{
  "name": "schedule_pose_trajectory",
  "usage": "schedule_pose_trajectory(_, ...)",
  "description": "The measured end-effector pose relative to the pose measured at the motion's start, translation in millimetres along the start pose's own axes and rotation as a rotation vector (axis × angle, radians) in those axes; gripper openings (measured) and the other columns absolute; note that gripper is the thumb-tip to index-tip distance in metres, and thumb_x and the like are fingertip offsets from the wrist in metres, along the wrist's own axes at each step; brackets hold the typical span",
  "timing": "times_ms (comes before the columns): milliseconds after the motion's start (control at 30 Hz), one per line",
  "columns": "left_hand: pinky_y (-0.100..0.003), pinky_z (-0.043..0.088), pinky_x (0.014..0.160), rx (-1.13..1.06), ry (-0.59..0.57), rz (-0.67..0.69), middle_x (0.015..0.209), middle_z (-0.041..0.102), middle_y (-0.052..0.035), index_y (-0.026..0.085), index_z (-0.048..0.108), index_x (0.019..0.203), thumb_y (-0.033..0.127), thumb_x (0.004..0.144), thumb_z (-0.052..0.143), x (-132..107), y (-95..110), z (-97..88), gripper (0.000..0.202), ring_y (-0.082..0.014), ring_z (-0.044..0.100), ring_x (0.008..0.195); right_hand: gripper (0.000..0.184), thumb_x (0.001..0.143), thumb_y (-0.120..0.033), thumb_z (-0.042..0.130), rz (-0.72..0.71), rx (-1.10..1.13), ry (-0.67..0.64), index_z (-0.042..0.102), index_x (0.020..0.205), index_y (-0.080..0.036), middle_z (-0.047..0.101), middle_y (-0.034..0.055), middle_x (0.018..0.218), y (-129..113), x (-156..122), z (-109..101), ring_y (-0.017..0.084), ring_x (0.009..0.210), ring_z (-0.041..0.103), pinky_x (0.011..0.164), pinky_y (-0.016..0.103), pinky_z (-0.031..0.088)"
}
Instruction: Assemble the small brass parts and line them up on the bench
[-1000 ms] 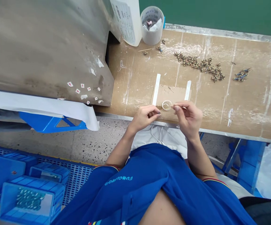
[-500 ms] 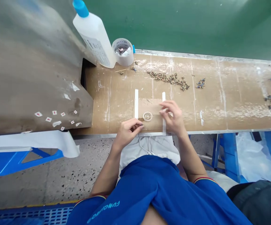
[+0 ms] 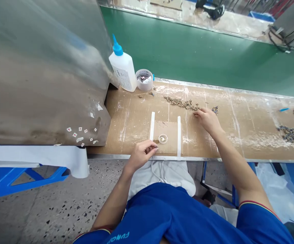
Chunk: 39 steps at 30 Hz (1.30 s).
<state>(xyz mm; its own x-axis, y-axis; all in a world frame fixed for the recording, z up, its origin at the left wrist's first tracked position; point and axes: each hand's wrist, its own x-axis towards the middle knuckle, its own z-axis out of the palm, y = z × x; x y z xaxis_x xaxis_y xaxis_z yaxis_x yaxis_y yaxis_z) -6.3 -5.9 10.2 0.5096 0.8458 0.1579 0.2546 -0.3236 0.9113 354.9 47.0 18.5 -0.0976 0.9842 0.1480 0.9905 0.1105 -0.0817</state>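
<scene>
My left hand (image 3: 143,154) rests at the table's front edge, thumb and fingertips pinched together; whatever is between them is too small to make out. Just beyond its fingertips sits a small round clear dish (image 3: 163,138) with a thin pale stick across it. The dish lies on a cardboard square (image 3: 171,130) between two white tape strips. My right hand (image 3: 208,121) reaches forward, its fingers closed at the right end of a pile of small brass-coloured metal parts (image 3: 180,102). Its fingertips hide what they touch.
A white bottle with a blue nozzle (image 3: 123,71) and a tape roll holding scraps (image 3: 144,80) stand at the back left. A metal panel (image 3: 47,84) rises on the left. Darker small parts (image 3: 291,135) lie far right. A green surface (image 3: 200,51) lies beyond the table.
My right hand has moved from beside the dish, forward and right, to the brass-coloured pile. My left hand stays pinched near the dish. The view has tilted up.
</scene>
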Motion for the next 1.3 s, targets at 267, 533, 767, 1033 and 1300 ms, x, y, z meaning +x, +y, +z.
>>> schedule_pose_trajectory(267,-0.016,0.043,0.052,0.008,-0.003,0.021,0.070,0.066,0.0001,0.015,0.068,0.081,0.016,0.091,0.063,-0.4,-1.1,1.0,0.011,-0.0061,0.050,0.053,0.024,0.094,-0.023,0.053,0.051,0.307,0.156,0.077,0.092,-0.022,0.066,0.0073,0.083,-19.9,-23.8,-17.9,0.021,0.075,0.062,0.072,0.034,0.049)
schedule_pose_trajectory(533,-0.016,0.041,0.053,0.008,-0.021,0.031,0.071,0.064,0.0002,0.014,0.067,0.082,0.018,0.092,0.063,-1.6,-3.1,3.5,0.011,-0.0060,0.050,0.054,0.020,0.091,-0.034,0.062,0.231,0.815,0.087,0.075,0.099,-0.021,0.070,0.0049,0.087,-80.4,-85.9,-7.6,0.016,0.073,0.065,0.065,0.030,0.054)
schedule_pose_trajectory(767,-0.019,0.045,0.060,0.007,-0.049,0.137,0.082,0.066,-0.0036,0.014,0.073,0.096,0.018,0.096,0.059,-6.0,-4.0,4.8,0.014,-0.0084,0.055,0.063,0.013,0.090,-0.034,0.068,0.252,1.028,0.093,0.077,0.091,-0.024,0.070,0.0050,0.085,-130.3,-112.2,-6.4,0.018,0.078,0.067,0.063,0.030,0.055)
schedule_pose_trajectory(1033,-0.023,0.050,0.066,0.075,0.039,0.270,0.082,0.071,-0.0070,0.012,0.074,0.093,0.023,0.101,0.057,-10.5,-11.6,15.0,0.022,-0.0131,0.065,0.073,0.027,0.079,-0.048,0.081,0.448,1.364,0.011,0.075,0.089,-0.023,0.077,0.0034,0.081,-185.6,-112.6,7.8,0.016,0.068,0.070,0.063,0.030,0.061)
schedule_pose_trajectory(1300,-0.024,0.046,0.064,0.145,-0.001,0.195,0.075,0.066,-0.0043,0.014,0.073,0.083,0.030,0.101,0.056,-11.1,-9.6,17.1,0.029,-0.0130,0.062,0.070,0.040,0.077,-0.061,0.079,0.524,1.372,0.053,0.072,0.085,-0.022,0.073,0.0024,0.071,-193.1,-109.5,12.6,0.017,0.068,0.071,0.063,0.031,0.061)
